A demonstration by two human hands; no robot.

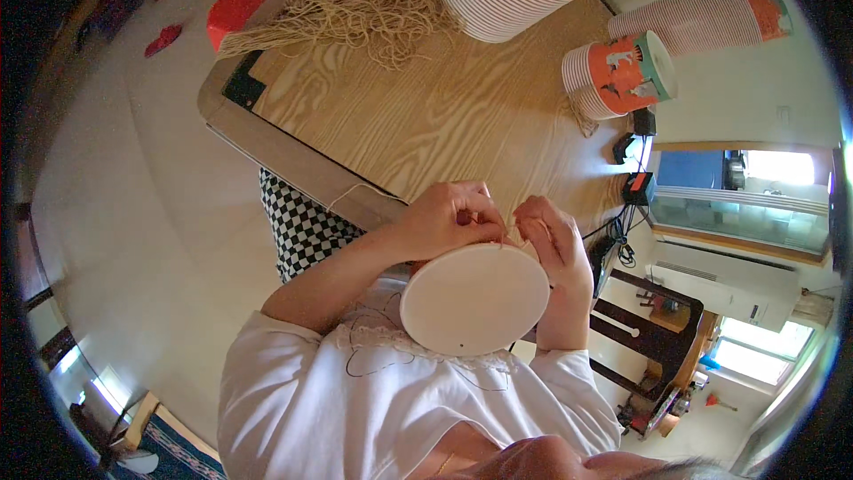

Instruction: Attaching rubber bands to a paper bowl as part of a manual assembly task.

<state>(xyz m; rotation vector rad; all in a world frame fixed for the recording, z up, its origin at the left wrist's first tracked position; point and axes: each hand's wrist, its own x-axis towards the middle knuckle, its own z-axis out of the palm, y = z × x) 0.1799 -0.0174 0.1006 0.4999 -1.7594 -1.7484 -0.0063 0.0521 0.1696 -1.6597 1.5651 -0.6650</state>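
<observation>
Ctr: L hand (458,218) + R hand (555,240) both pinching twine (514,236) at white tub (475,302) edge | prob part-done, knot n/v | upper ctr: loose twine pile (355,13) left

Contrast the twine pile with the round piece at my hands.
The twine pile is tan; the round piece is white. The twine pile is tangled; the round piece has a smooth edge. The twine pile lies mostly on the table; the round piece is by your left hand and right hand.
</observation>
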